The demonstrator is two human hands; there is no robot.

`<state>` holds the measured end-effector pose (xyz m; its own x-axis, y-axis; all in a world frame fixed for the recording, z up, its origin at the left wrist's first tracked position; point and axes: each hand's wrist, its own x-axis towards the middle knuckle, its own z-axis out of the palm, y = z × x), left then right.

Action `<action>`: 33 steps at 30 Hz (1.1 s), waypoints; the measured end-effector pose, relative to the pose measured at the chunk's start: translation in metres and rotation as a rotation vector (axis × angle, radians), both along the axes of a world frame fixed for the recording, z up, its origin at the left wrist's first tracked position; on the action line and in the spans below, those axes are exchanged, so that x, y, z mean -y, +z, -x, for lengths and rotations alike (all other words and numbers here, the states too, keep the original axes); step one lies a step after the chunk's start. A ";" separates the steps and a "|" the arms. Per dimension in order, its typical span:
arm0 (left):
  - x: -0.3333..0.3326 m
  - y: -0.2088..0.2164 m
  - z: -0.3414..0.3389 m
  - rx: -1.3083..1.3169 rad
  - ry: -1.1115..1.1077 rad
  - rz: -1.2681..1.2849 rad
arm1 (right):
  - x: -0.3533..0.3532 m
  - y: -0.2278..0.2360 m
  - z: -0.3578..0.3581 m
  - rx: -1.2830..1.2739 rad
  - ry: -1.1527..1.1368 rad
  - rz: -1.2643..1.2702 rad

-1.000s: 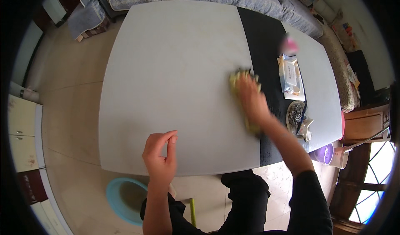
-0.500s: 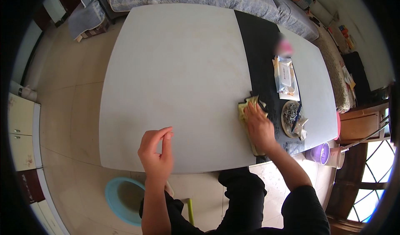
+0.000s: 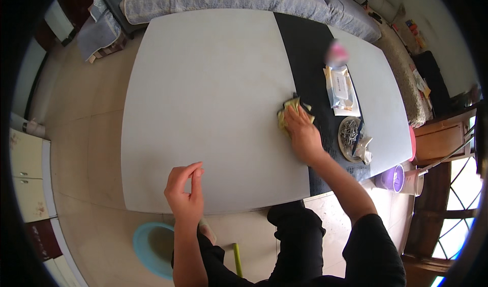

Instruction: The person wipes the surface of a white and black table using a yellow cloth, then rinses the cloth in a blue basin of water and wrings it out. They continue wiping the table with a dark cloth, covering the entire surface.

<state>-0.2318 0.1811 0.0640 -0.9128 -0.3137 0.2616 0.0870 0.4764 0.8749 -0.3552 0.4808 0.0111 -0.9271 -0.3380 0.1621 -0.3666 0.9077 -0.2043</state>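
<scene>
My right hand (image 3: 306,139) presses a crumpled yellow-green cloth (image 3: 282,120) with dark edging flat against the table (image 3: 208,99). The cloth lies on the pale tabletop at the border of its black stripe (image 3: 308,68). Above the table's near edge, left of the middle, hovers my left hand (image 3: 184,195). Its fingers are curled with the thumb and forefinger brought close together, and no object shows in them.
On the black stripe are a pack of wipes (image 3: 339,87), a blurred pink item (image 3: 337,53) and a round dish (image 3: 341,143) of small metal pieces with a dark pen-like stick. A blue basin (image 3: 145,256) stands on the floor at left, a purple bucket (image 3: 391,178) at right.
My right hand has slid the cloth away from me and slightly left along the tabletop. My left hand stays curled in nearly the same place.
</scene>
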 end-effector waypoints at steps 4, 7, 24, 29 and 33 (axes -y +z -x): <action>-0.006 0.007 0.003 -0.012 -0.032 0.010 | 0.011 -0.005 0.085 -0.105 -0.069 0.109; -0.006 0.006 0.003 -0.017 -0.012 -0.016 | 0.029 -0.009 0.096 -0.119 -0.102 0.050; 0.000 0.003 0.001 -0.015 0.033 -0.034 | 0.085 -0.022 0.108 -0.038 0.066 0.001; 0.005 0.006 -0.002 -0.046 -0.014 0.019 | 0.057 -0.003 0.024 -0.025 0.179 -0.163; 0.005 0.009 -0.002 -0.028 0.002 -0.036 | 0.093 0.021 0.116 0.182 -0.104 -0.096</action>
<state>-0.2297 0.1760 0.0732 -0.9047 -0.3252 0.2753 0.1106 0.4447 0.8888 -0.4714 0.3877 0.0321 -0.9687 -0.2453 -0.0394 -0.2354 0.9570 -0.1697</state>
